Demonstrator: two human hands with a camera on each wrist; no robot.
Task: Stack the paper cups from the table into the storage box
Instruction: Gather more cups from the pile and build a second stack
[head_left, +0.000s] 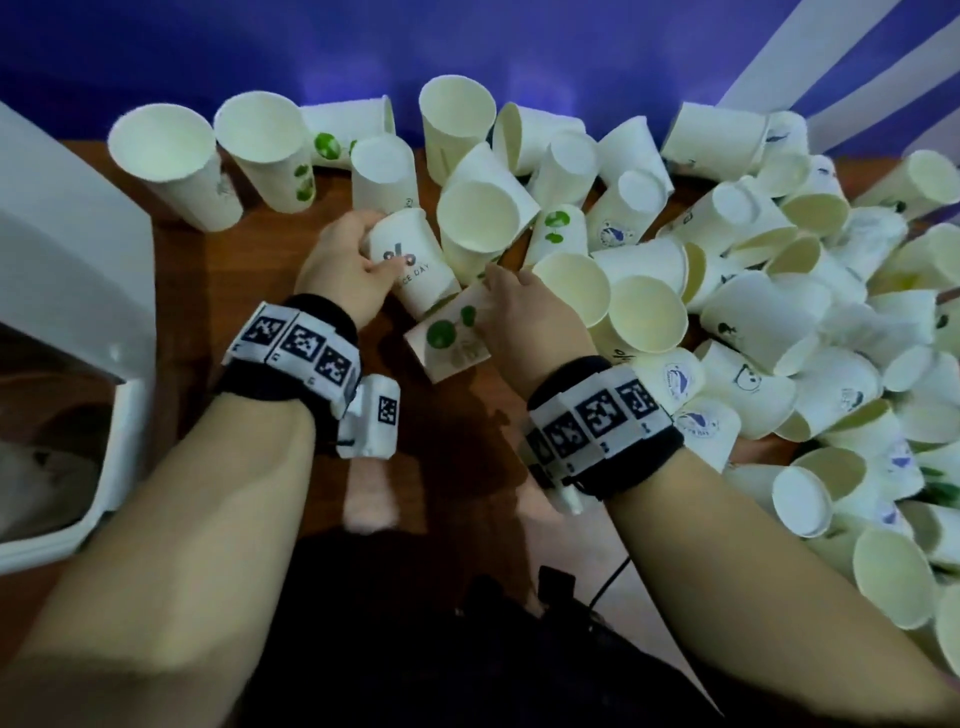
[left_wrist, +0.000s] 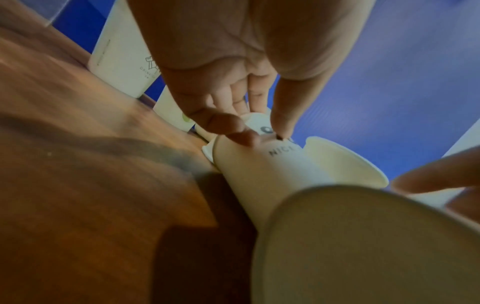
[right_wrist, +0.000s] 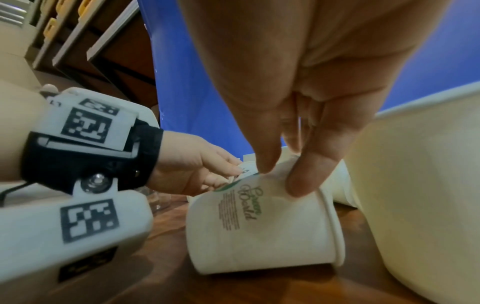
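Paper everywhere: white paper cups lie heaped beyond and to the right of both hands, some upright, most toppled. The left hand (head_left: 343, 265) curls round a cup printed with dark lettering (head_left: 413, 267), thumb and fingers pinching its wall near the closed base. Just to its right, the right hand (head_left: 519, 306) holds a green-logo cup (right_wrist: 262, 224) lying on its side on the wooden table (head_left: 234, 270), forefinger and thumb pressing the wall near the rolled rim. The two cups sit close together, maybe touching; hard to call. The storage box (head_left: 119, 415) waits well off to the left of the left hand. These cups look featherlight and thin-walled, so a hard squeeze would likely dent them. Best hold, I'd say: gently round the body, near the stiffer rim or base.
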